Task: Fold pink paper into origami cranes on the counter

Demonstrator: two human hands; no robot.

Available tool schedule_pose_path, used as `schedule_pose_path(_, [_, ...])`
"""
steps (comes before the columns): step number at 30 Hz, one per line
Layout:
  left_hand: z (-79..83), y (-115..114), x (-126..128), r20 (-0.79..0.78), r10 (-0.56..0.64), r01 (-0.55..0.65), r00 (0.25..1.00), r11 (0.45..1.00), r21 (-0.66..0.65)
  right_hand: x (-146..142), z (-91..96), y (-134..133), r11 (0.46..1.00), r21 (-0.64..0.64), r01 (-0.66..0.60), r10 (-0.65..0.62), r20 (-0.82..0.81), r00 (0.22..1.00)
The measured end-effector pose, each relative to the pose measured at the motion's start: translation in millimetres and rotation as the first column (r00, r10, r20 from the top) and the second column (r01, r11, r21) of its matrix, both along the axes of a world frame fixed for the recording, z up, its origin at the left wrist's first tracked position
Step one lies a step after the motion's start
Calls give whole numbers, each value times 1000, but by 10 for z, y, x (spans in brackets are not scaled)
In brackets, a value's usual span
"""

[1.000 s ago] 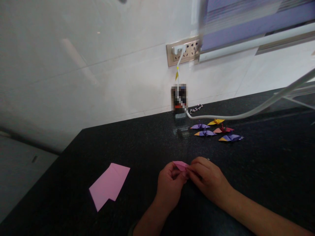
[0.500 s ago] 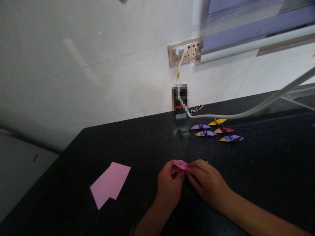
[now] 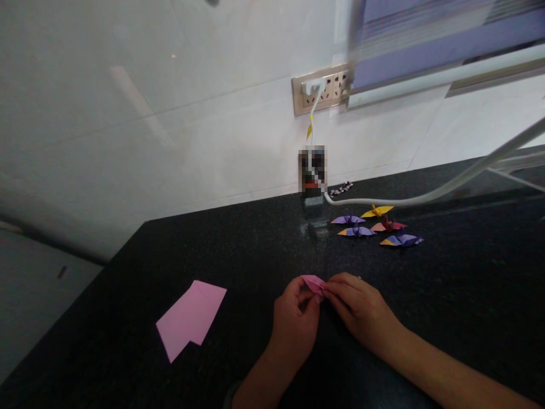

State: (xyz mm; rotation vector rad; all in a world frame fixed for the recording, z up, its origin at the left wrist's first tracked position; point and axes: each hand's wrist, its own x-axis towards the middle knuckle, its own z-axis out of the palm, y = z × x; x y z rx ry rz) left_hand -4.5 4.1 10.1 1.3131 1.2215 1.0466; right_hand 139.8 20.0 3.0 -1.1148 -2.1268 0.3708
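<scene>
Counter (image 3: 238, 244): hands (image 3: 296, 324) (image 3: 361, 309) pinch folded paper (image 3: 313, 282).

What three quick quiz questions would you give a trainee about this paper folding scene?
1. True or false: the left hand and right hand both pinch the small pink folded paper.
2. The flat pink sheet lies: A, left of the left hand; B, right of the right hand; C, against the wall.
3. How many paper cranes lie on the black counter?
Key: 1 true; 2 A; 3 five.
</scene>
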Motion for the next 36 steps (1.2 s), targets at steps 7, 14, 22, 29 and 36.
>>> schedule_pose_path(7, [28,4,-10,-67,-17,19,998,1000,20,6,2,10,995,-101,-11,10,-14,1000])
schedule_pose_path(14, [1,8,-11,-42,-10,9,999,1000,-7,12,2,8,996,-81,-26,25,-6,1000])
schedule_pose_path(22, [-46,10,0,-24,27,-27,999,1000,-5,16,-14,6,997,-68,-37,43,92,995])
schedule_pose_path(29, [5,10,-23,-173,30,-21,985,998,56,12,-2,10,998,-48,-36,41,110,993])
schedule_pose_path(36, [45,-13,-13,-187,42,-26,982,996,85,-7,14,9,997,-63,-35,40,86,995])
